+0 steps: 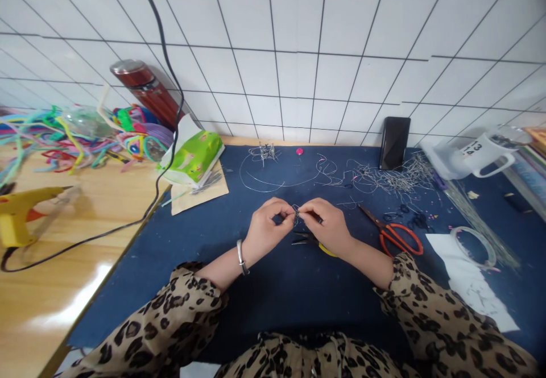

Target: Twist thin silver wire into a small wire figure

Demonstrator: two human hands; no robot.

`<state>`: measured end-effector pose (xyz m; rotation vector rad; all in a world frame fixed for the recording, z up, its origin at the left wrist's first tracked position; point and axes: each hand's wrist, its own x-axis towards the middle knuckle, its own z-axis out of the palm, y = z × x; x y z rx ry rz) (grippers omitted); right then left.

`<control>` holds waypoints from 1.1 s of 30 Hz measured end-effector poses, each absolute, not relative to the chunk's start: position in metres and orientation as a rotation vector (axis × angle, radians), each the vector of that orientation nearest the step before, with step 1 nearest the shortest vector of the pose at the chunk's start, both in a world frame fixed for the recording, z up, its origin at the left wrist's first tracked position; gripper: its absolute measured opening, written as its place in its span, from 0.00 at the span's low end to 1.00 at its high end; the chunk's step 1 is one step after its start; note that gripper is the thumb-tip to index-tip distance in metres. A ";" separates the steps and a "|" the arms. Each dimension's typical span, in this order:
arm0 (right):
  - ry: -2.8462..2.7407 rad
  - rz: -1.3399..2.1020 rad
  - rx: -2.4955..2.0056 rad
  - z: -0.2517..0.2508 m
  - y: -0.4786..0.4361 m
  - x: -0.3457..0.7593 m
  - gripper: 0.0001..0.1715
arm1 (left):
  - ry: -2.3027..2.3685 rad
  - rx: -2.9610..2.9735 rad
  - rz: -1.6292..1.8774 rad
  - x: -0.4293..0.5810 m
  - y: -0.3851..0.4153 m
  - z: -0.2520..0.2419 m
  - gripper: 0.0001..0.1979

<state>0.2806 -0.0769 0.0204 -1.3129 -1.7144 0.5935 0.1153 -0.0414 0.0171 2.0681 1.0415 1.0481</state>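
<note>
My left hand [268, 227] and my right hand [329, 224] meet over the middle of a dark blue mat [239, 287]. Both pinch a small dark wire piece [296, 215] between their fingertips. A silver bangle [241, 257] sits on my left wrist. Just under my right hand lie pliers with yellow handles [315, 243]. Both sleeves have a leopard print.
Orange-handled scissors [394, 235] lie right of my hands. Loose wire loops [273, 174] and a heap of wire pins [396, 180] spread behind, with a black phone [394, 142] against the tiled wall. A white mug [490, 152], tape roll [474, 245], green tissue pack [194, 156], yellow glue gun [25, 210], pipe cleaners [63, 136].
</note>
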 end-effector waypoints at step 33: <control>-1.901 0.338 -1.231 -0.004 -0.065 0.294 0.12 | 1.113 1.694 0.951 0.116 -0.041 0.005 0.03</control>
